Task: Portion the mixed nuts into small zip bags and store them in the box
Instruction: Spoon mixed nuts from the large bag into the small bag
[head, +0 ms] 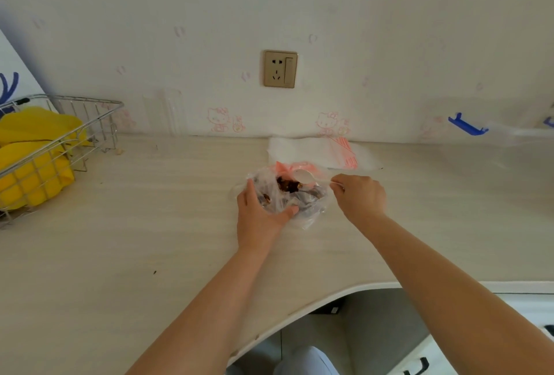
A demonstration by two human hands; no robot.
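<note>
The clear bag (287,194) of mixed nuts (288,185) sits on the counter (150,224); my left hand (260,209) grips its near edge, my right hand (358,194) pinches a white spoon (305,177) above the nuts.

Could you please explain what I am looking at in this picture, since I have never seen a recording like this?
There is no robot here. A person wears a camera on the head, so the single picture looks forward and down at their own two arms over a pale counter. The left hand grips a clear bag with dark nuts inside. The right hand holds a white spoon over the bag's opening. Behind them lie flat zip bags with red stripes. At far left stands a wire basket with yellow things in it, and on the wall is a socket.
</note>
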